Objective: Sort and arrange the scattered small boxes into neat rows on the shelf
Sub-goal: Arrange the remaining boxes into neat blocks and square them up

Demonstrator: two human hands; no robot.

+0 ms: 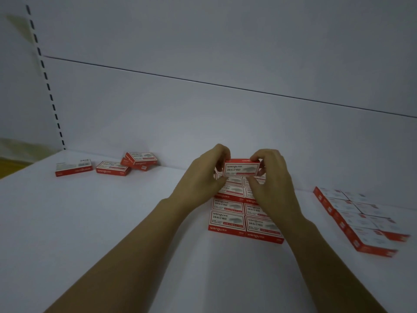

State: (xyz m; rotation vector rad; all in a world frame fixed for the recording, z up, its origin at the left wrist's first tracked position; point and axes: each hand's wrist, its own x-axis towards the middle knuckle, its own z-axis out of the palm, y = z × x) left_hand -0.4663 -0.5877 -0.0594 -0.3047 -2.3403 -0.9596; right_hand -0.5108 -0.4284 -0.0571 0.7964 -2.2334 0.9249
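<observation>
Curled fingers (222, 153) of the left hand (200, 177) and right hand (273, 179) pinch one red-and-white box (241, 169) by its two ends, just above the far end of a two-wide block of boxes (228, 219) lying flat on the white shelf (112, 222). A second block (356, 220) lies to the right. A few loose boxes (112, 168) sit scattered at far left near the back panel (203, 120).

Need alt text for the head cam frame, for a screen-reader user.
The left hand and right hand hold a red-and-white staple box over the far end of a two-column block of matching boxes on a white shelf. A few loose boxes lie at back left; another tidy block sits at right.
</observation>
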